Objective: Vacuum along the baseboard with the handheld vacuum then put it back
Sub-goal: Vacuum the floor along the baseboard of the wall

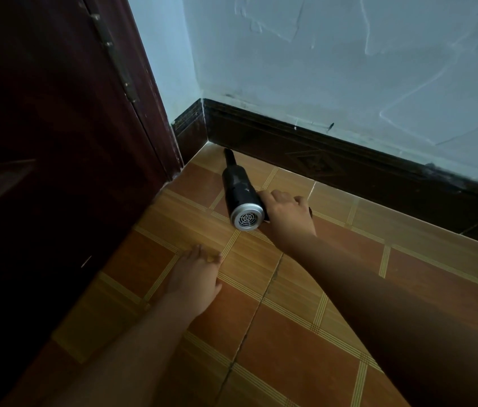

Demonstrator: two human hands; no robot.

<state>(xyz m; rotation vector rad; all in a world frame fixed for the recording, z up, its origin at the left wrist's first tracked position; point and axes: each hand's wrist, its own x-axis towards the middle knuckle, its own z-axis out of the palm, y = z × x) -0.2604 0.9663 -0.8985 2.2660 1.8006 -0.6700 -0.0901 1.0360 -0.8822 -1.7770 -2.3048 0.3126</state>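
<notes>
Tiled floor (290, 333): orange-brown sq. tiles w/ pale striped borders. Dark crack (264, 292) runs thru the tiles from bottom centre up toward mid-frame. On it: left hand (195, 279), palm down, fingers straight, near the door (41, 142) edge. Nozzle of the handheld vacuum (239, 195) sits low by the corner where the baseboard (349, 163) meets the floor, prob. touching the tile.

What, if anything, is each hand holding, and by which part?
The right hand grips the handheld vacuum by its handle, beside the silver rear vent. The left hand holds nothing; it rests open on the floor.
</notes>
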